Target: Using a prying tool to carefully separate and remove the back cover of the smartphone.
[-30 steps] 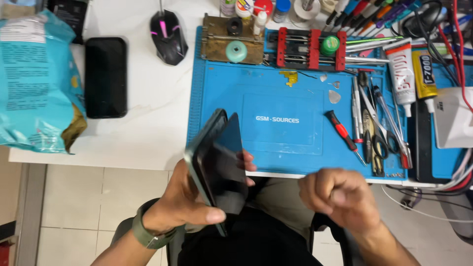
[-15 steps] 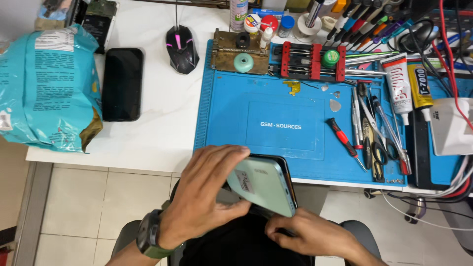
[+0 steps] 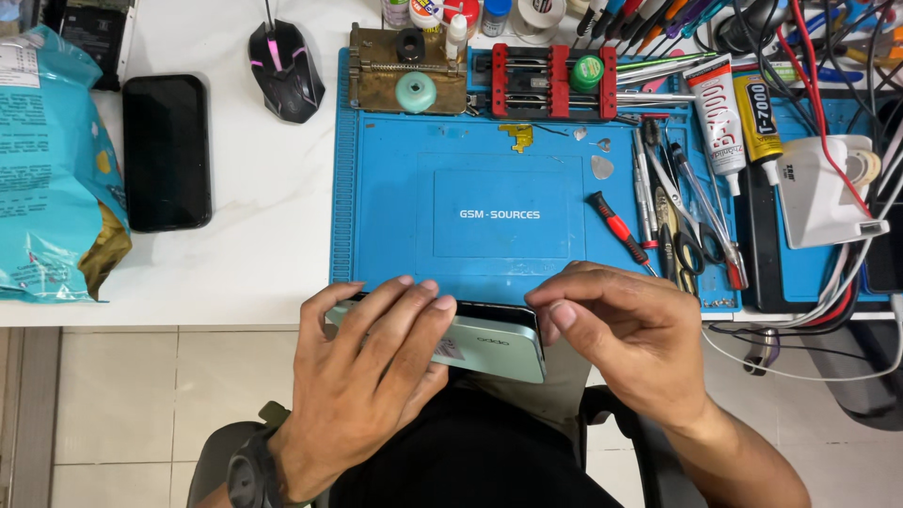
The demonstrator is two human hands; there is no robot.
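Note:
A pale green smartphone (image 3: pixel 489 346) lies back-up across my lap at the front edge of the blue work mat (image 3: pixel 527 188). My left hand (image 3: pixel 372 376) lies flat over the phone's left half with its fingers spread on the back cover. My right hand (image 3: pixel 625 334) pinches the phone's upper right corner between thumb and fingers. A black wristwatch (image 3: pixel 252 470) sits on my left wrist.
A black phone (image 3: pixel 166 150) lies screen-up on the white table at the left, next to a teal snack bag (image 3: pixel 47 169). A black mouse (image 3: pixel 286 68), a brass fixture (image 3: pixel 406 66), a red clamp (image 3: pixel 553 80), glue tubes (image 3: pixel 720 108), tweezers and a red screwdriver (image 3: pixel 616 226) crowd the mat's back and right.
The phone was held upright on edge in my left hand, then turned green back up. Now it lies flat and lower, with both hands on it.

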